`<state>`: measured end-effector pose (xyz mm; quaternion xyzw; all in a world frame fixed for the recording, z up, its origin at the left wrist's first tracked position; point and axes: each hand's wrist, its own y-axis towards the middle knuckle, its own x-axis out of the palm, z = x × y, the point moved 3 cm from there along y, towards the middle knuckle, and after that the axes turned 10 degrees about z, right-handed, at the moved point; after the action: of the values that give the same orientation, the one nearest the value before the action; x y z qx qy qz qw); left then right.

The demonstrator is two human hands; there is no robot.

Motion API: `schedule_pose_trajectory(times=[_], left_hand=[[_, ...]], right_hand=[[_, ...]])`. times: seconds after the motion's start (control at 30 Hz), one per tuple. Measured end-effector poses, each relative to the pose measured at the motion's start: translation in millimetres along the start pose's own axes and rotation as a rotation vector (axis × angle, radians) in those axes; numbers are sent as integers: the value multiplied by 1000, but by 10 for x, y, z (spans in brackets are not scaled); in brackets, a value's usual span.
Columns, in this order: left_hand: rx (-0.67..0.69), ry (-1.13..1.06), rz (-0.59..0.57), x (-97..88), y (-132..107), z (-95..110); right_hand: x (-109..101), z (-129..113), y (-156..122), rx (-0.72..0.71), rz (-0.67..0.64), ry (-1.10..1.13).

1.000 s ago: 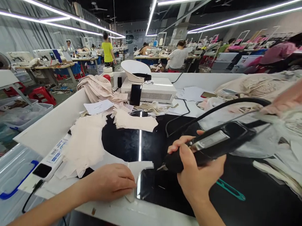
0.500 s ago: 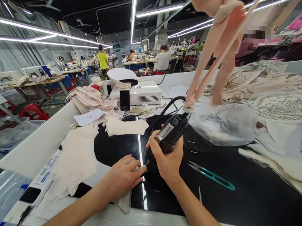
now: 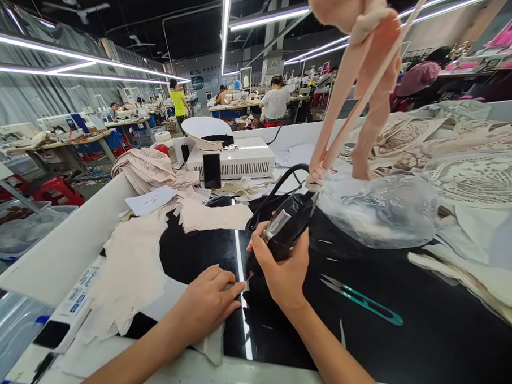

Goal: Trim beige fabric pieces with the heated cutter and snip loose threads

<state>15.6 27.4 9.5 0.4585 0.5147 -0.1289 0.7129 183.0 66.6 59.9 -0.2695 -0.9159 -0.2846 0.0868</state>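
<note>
My right hand (image 3: pixel 284 267) is wrapped round a black corded hot knife (image 3: pixel 286 224), which tilts down to the left. Its thin coppery tip (image 3: pixel 251 275) is close to a small pale fabric piece (image 3: pixel 246 285). My left hand (image 3: pixel 211 300) lies low on the black work surface (image 3: pixel 202 249), its fingers closed over that piece and hiding most of it. Knotted peach fabric strips (image 3: pixel 342 105) hang from above and are tied to the top of the tool. Beneath my left wrist a pale fabric layer (image 3: pixel 213 346) sticks out.
Teal-handled thread snips (image 3: pixel 365 301) lie to the right. Stacked cream fabric pieces (image 3: pixel 129 266) cover the left side. Behind stand a phone (image 3: pixel 211 171) and a white scale (image 3: pixel 236 160). A clear plastic bag (image 3: pixel 378 211) and lace pieces (image 3: pixel 473 173) fill the back right.
The tool and my right hand have shifted slightly left in view. My left fingers now cover more of the small fabric piece. The hanging strips have swung a little left.
</note>
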Motion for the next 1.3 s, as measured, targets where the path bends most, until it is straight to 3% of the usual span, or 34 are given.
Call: schedule_pose_trajectory(times=[1.3], left_hand=[[12,15,8,27,-8,6]], right_hand=[[-17,5,-10,-2,-5,-25]])
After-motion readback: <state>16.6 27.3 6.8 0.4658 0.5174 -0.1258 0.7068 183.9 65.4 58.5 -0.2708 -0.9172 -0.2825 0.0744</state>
